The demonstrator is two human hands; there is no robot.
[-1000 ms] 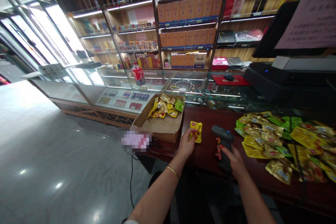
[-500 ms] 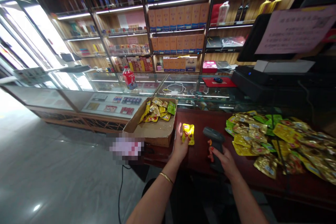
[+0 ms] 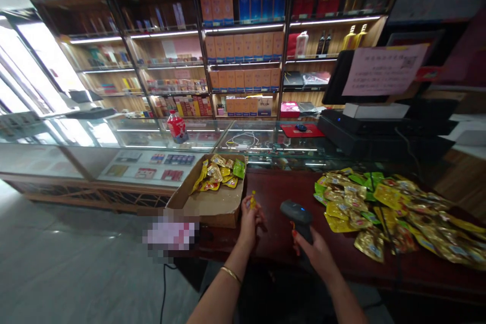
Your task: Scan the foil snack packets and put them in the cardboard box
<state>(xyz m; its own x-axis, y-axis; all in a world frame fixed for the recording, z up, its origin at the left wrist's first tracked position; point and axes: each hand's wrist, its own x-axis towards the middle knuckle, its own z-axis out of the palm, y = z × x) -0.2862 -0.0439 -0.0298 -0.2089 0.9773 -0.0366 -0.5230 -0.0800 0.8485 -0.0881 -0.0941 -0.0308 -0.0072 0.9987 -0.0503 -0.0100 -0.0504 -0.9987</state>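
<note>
Head view. I observe two bare hands above a dark red tabletop [image 3: 269, 185]. The left hand [image 3: 248, 223] is raised just right of the cardboard box [image 3: 222, 220]. Its thumb and fingers are clamped on a yellow packet [image 3: 252, 199], which I see nearly edge-on; its printed face is not readable from here. A gold bracelet [image 3: 230, 273] encircles the left wrist.

The right hand [image 3: 313, 245] is wrapped around the grip of a dark handheld scanner [image 3: 298, 211]. Its fingers are closed on the handle. The scanner head is directed to the far left, and a small blue light shows on top. I confirm a gap between the scanner and the yellow packet.

Within the box, loose packets [image 3: 214, 173] in gold, yellow and green occupy the far part; the near part shows bare cardboard. To the right of the scanner, a wide heap of similar packets [image 3: 337, 217] covers the tabletop. On the glass counter [image 3: 150, 137], I locate a red-labelled bottle [image 3: 176, 127] at far left and a black mouse [image 3: 300, 127] on a red mat [image 3: 314, 132] at far right.
</note>
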